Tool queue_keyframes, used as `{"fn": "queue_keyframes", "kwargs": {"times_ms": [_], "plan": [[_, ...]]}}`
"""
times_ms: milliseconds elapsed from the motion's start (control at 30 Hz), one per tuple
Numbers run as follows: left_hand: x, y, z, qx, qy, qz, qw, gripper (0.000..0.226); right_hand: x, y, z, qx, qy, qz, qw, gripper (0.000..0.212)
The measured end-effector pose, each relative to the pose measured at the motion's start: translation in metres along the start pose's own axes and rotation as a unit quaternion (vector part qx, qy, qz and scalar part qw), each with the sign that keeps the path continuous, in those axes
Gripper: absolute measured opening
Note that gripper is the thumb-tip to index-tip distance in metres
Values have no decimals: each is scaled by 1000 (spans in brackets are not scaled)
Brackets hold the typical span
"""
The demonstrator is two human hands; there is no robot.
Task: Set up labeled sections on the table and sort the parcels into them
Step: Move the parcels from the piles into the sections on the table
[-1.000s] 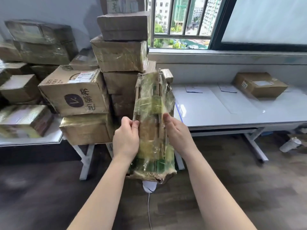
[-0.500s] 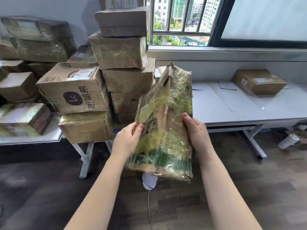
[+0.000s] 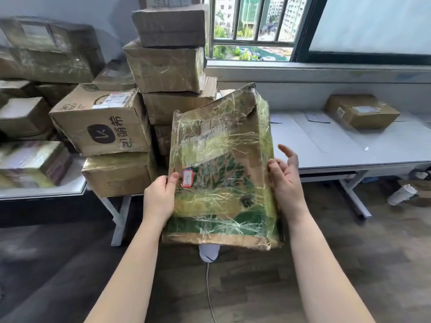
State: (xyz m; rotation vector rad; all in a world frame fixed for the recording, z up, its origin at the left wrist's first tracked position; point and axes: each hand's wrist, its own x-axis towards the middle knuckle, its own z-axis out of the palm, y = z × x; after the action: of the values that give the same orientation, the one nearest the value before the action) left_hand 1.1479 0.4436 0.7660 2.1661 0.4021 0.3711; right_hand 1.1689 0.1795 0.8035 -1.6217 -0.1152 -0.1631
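A tape-wrapped parcel (image 3: 221, 169), edge-on a second ago, now faces the camera at centre frame, baring a small red-bordered sticker (image 3: 187, 178) beside the thumb of the left hand (image 3: 159, 197), which grips its left edge. The right hand (image 3: 284, 176) steadies the right edge with palm and loose, uncurled fingers. With the label apparently readable, the parcel looks ready for a section on the table (image 3: 349, 145) at two o'clock, where one box (image 3: 361, 110) sits; the unsorted stack (image 3: 163, 66) stands at eleven.
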Motion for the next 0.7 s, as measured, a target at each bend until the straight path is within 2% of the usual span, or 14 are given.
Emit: {"fn": "queue_keyframes", "kwargs": {"times_ms": [100,233,300,367,467,600,700], "plan": [[-5,8,-2,10,15,20,1000,53,1,-2,-5,-88,18,-13,996,32],[-13,26,0,16,46,43,998,42,0,-6,-14,-166,21,16,986,66],[-15,35,4,36,65,52,996,43,0,-3,-23,-176,21,46,983,73],[-16,41,8,53,78,60,994,45,-2,-4,-30,-193,45,63,978,65],[-19,50,20,67,87,64,992,46,-7,-8,-40,-223,100,28,969,46],[-20,66,35,75,80,68,992,44,-8,-6,-56,-282,63,17,957,46],[-16,78,45,86,55,85,991,41,0,1,-66,-347,67,23,935,40]]}}
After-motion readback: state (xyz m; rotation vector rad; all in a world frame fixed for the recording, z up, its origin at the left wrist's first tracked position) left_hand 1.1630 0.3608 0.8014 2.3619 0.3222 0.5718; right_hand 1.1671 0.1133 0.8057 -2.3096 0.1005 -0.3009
